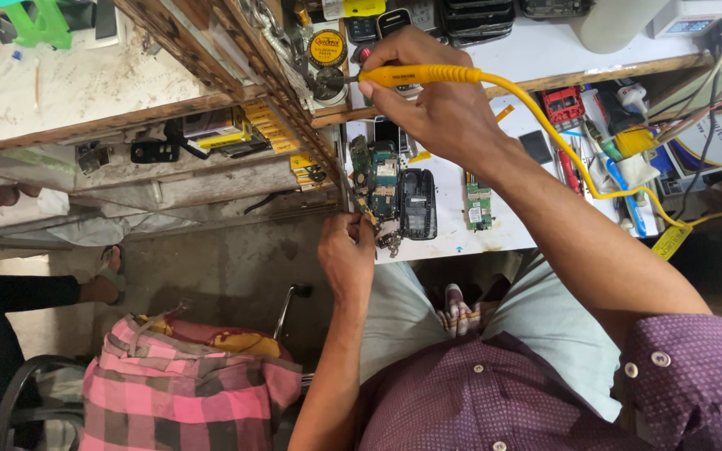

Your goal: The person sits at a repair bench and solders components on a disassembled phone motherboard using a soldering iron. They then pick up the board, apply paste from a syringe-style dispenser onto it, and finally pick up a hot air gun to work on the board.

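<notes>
Up at the back edge of the white counter (444,242), the right hand (436,104) has its grip wrapped tight around a yellow soldering iron (415,75), tip dipped at a small round tin of paste (327,48). The left hand (346,255) is pinching the lower end of an opened phone (382,179) near the counter's front edge; I can't tell exactly which bit it's got. To do this well I'd say just touch the tip in lightly and keep that board pinned steady. Count-wise: one iron, one tin, one black back cover (418,203) beside the phone, one loose green circuit board (478,203), two hands busy.
</notes>
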`<control>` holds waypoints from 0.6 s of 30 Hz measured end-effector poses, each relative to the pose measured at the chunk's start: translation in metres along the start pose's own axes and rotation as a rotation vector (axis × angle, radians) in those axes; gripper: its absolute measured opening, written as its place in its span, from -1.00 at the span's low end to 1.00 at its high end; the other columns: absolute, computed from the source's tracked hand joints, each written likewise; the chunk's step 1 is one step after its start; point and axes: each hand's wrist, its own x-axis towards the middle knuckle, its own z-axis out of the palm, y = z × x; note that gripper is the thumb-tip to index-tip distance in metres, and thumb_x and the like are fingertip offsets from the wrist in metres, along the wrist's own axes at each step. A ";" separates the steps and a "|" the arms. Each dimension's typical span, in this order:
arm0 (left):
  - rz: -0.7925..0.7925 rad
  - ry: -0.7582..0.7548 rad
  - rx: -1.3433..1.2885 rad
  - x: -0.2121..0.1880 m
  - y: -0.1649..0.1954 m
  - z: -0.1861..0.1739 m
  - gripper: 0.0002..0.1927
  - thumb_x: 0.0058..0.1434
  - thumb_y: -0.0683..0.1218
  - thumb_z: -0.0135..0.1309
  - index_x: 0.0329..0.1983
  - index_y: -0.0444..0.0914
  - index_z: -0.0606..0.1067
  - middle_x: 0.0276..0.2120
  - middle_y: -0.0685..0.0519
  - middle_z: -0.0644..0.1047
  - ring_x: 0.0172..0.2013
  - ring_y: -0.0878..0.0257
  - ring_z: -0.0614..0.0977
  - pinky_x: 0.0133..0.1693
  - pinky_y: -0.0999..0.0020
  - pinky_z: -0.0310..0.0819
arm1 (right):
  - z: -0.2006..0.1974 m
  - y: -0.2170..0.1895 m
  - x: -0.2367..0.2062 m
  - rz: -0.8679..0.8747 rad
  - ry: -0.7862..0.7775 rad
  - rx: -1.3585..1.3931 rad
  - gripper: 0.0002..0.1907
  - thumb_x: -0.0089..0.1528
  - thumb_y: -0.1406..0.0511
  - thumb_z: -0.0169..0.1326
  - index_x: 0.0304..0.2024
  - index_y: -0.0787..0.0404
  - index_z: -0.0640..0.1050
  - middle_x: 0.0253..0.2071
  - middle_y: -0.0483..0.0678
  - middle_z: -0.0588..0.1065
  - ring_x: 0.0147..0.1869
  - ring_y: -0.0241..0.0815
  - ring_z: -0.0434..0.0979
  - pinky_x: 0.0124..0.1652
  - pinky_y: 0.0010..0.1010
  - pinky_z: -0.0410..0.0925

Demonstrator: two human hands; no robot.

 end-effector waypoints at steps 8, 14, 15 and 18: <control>-0.048 -0.010 0.013 0.000 0.005 -0.002 -0.88 0.20 -0.15 0.25 -0.31 -0.31 0.57 -0.42 -0.05 0.54 -0.48 0.11 0.59 -0.39 0.19 0.44 | -0.006 -0.006 0.013 -0.232 -0.124 -0.017 -0.81 0.41 0.44 0.22 -0.03 0.25 0.45 0.01 0.00 0.48 0.06 -0.04 0.60 0.01 -0.32 0.47; -0.069 -0.014 -0.005 0.001 0.007 -0.003 -0.88 0.21 -0.14 0.25 -0.31 -0.30 0.57 -0.42 -0.04 0.54 -0.50 0.13 0.60 -0.40 0.21 0.44 | -0.007 -0.013 0.015 -0.253 -0.148 -0.030 -0.80 0.38 0.46 0.22 -0.04 0.24 0.45 0.02 0.00 0.47 0.09 0.00 0.58 0.03 -0.29 0.47; -0.064 -0.013 -0.013 0.000 0.008 -0.002 -0.88 0.21 -0.14 0.24 -0.31 -0.31 0.57 -0.41 -0.04 0.54 -0.50 0.14 0.61 -0.40 0.21 0.45 | -0.008 -0.013 0.015 -0.255 -0.148 -0.032 -0.81 0.38 0.45 0.23 -0.05 0.25 0.45 0.02 0.00 0.47 0.10 0.01 0.58 0.04 -0.29 0.47; -0.073 -0.019 -0.022 0.000 0.007 -0.002 -0.89 0.21 -0.15 0.23 -0.30 -0.31 0.57 -0.42 -0.04 0.55 -0.49 0.14 0.62 -0.40 0.22 0.46 | -0.012 -0.012 0.010 -0.248 -0.134 -0.011 -0.81 0.40 0.46 0.22 -0.03 0.25 0.45 0.05 0.03 0.47 0.13 0.01 0.57 0.07 -0.29 0.45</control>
